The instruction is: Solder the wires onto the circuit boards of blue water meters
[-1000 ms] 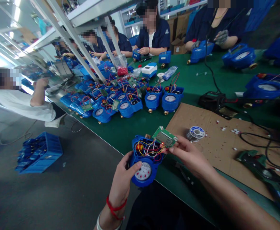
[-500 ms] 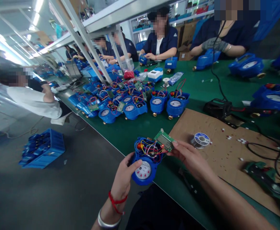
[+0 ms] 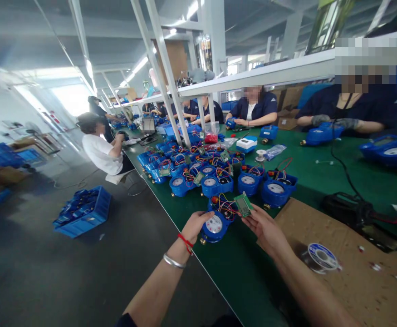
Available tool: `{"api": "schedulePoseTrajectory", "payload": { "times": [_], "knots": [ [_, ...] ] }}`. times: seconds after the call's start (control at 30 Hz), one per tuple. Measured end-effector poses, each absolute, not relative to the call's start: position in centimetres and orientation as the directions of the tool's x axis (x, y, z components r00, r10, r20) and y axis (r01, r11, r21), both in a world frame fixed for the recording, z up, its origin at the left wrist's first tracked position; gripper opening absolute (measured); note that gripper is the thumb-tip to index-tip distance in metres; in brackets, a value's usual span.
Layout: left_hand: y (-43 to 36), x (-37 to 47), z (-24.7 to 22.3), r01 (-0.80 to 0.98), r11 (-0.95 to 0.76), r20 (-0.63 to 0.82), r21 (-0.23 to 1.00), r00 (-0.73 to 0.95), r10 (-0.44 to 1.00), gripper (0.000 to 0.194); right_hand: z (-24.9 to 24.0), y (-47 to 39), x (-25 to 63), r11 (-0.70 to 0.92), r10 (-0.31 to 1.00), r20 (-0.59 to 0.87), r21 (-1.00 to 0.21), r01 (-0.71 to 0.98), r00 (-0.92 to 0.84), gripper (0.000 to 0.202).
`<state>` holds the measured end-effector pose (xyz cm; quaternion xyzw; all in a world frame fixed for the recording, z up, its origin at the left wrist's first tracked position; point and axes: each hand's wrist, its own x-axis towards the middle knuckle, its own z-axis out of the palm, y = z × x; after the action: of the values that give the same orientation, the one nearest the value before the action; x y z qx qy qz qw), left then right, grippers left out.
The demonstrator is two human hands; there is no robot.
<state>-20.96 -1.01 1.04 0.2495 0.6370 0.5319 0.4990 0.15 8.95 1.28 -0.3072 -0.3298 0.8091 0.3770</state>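
My left hand (image 3: 196,225) grips a blue water meter (image 3: 215,225) by its side, thumb by the white round dial. The meter's upper compartment is uncovered, and thin red, yellow and white wires (image 3: 226,205) run from it. Those wires lead to a green circuit board (image 3: 242,205) with a small grey display, pinched in my right hand (image 3: 261,222) just right of the meter. Close behind, several more uncovered blue meters (image 3: 209,182) stand in a cluster with boards and wires on top. The underside of the held meter is hidden.
On brown cardboard (image 3: 296,222) at right stands a solder spool (image 3: 321,259). A black tool holder (image 3: 344,209) with a cable lies behind it. A blue crate (image 3: 82,222) of parts stands on the floor at left. Co-workers sit across the green table (image 3: 307,175); a shelf (image 3: 252,81) hangs above.
Both hands have moved the meter and its board forward, close to the cluster of meters on the table. The red light on the board no longer shows. My view has tilted up.
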Motion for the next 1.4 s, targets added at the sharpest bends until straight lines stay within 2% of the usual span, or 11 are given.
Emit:
{"api": "schedulePoseTrajectory", "payload": {
  "times": [0.17, 0.33, 0.5, 0.53, 0.6, 0.67, 0.73, 0.93, 1.03, 1.17, 1.4],
  "knots": [
    [1.5, -23.2, 0.7, -0.217, 0.334, -0.387, 0.917, -0.285, 0.877, 0.052, -0.1, 10.4, -0.8, -0.491, 0.845, -0.273, -0.737, -0.464, -0.460, 0.031],
    [2.7, -24.7, 0.4, -0.216, 0.350, -0.394, 0.911, -0.211, 0.895, 0.056, -1.0, 10.7, -1.2, -0.515, 0.828, -0.302, -0.744, -0.425, -0.473, 0.024],
    [2.4, -25.0, -0.3, -0.187, 0.310, -0.347, 0.932, -0.213, 0.914, 0.061, -1.0, 10.7, -1.4, -0.540, 0.797, -0.303, -0.745, -0.392, -0.522, 0.027],
    [2.0, -25.0, -0.6, -0.125, 0.276, -0.300, 0.953, -0.257, 0.919, 0.060, -1.0, 10.8, -1.4, -0.539, 0.794, -0.300, -0.748, -0.386, -0.528, 0.027],
    [1.1, -25.3, -1.4, 0.123, 0.191, -0.127, 0.974, -0.402, 0.907, 0.055, -1.0, 11.0, -1.4, -0.530, 0.796, -0.290, -0.758, -0.379, -0.531, 0.027],
    [-0.2, -25.9, -2.3, 0.403, 0.149, 0.091, 0.903, -0.518, 0.851, 0.049, -0.9, 11.3, -1.3, -0.517, 0.800, -0.280, -0.771, -0.373, -0.530, 0.027],
    [-1.7, -26.7, -3.4, 0.527, 0.160, 0.198, 0.835, -0.559, 0.805, 0.040, -0.9, 11.5, -1.3, -0.501, 0.806, -0.270, -0.785, -0.364, -0.526, 0.028],
    [-4.5, -27.7, -5.9, 0.720, 0.161, 0.328, 0.676, -0.489, 0.808, 0.021, -0.8, 12.2, -1.3, -0.431, 0.818, -0.212, -0.842, -0.325, -0.535, 0.036],
    [-4.5, -27.7, -6.4, 0.776, 0.175, 0.359, 0.606, -0.464, 0.810, 0.022, -0.7, 12.2, -1.3, -0.408, 0.818, -0.198, -0.861, -0.303, -0.541, 0.038],
    [-4.4, -27.9, -6.7, 0.819, 0.192, 0.371, 0.541, -0.437, 0.819, 0.026, -0.5, 12.0, -1.6, -0.448, 0.814, -0.218, -0.825, -0.344, -0.538, 0.041],
    [-4.6, -28.2, -7.1, 0.843, 0.217, 0.373, 0.493, -0.429, 0.822, 0.029, -1.2, 12.0, -2.3, -0.464, 0.832, -0.213, -0.773, -0.432, -0.512, 0.042]
  ]
}}
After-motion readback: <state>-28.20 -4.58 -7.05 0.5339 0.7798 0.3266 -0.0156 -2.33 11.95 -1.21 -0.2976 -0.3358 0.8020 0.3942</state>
